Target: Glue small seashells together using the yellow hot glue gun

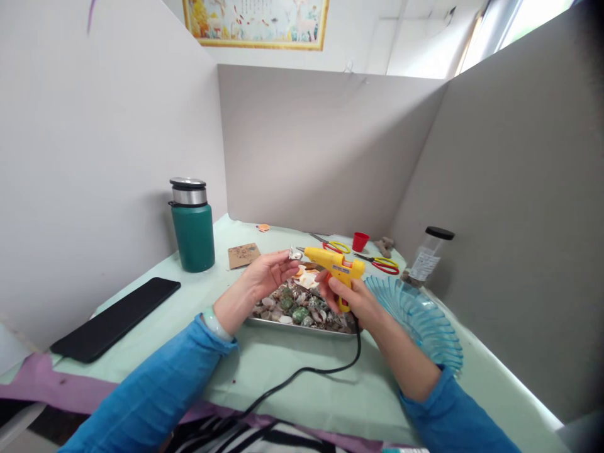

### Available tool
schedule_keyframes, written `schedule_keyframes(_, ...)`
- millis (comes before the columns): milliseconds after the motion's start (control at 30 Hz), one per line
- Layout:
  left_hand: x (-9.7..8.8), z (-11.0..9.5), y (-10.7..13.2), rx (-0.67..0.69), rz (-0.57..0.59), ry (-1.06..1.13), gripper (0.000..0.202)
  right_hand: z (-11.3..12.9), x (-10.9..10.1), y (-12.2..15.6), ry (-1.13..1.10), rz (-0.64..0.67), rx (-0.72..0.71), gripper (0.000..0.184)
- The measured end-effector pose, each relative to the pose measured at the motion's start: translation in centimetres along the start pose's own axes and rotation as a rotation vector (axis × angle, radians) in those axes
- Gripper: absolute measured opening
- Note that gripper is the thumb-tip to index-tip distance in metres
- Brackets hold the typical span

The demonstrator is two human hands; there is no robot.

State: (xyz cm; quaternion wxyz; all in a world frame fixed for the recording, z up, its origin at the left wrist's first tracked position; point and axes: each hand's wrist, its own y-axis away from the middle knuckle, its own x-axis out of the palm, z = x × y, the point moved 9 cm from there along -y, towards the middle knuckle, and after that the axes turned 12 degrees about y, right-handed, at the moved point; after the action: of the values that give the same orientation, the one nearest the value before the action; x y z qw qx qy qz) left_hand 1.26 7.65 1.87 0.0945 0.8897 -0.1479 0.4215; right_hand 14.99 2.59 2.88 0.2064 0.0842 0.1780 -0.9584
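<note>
My right hand [346, 292] is wrapped round the handle of a yellow hot glue gun [333, 261], its nozzle pointing left. In my left hand [268, 274] a small whitish shell [295, 254] is pinched between the fingertips, right at the nozzle's tip. Whether nozzle and shell touch, I cannot tell. Below both hands lies a metal tray [302, 327] heaped with shells and green-speckled pieces [301, 313]; my hands hide part of its far side. A black cord [302, 371] runs from the glue gun's handle across the cloth towards me.
Left stand a green flask [192, 233], a black flat slab [117, 318] and a brown card [244, 255]. Behind are two scissors [337, 246] [384, 264] and a red cup [360, 241]. At right, a blue glass dish [425, 321] and a black-lidded clear jar [427, 255]. Grey panels [321, 145] enclose the table.
</note>
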Motion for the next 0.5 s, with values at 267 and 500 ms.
schedule_keyframes(267,0.7,-0.1,0.3,0.013,0.063,-0.035,0.005,-0.1,0.5,0.0,0.014,0.038,-0.01,0.03)
schedule_keyframes(500,1.1,-0.2,0.3,0.035,0.13,-0.071,0.007,0.0,0.3,0.0,0.02,0.008,-0.007,0.031)
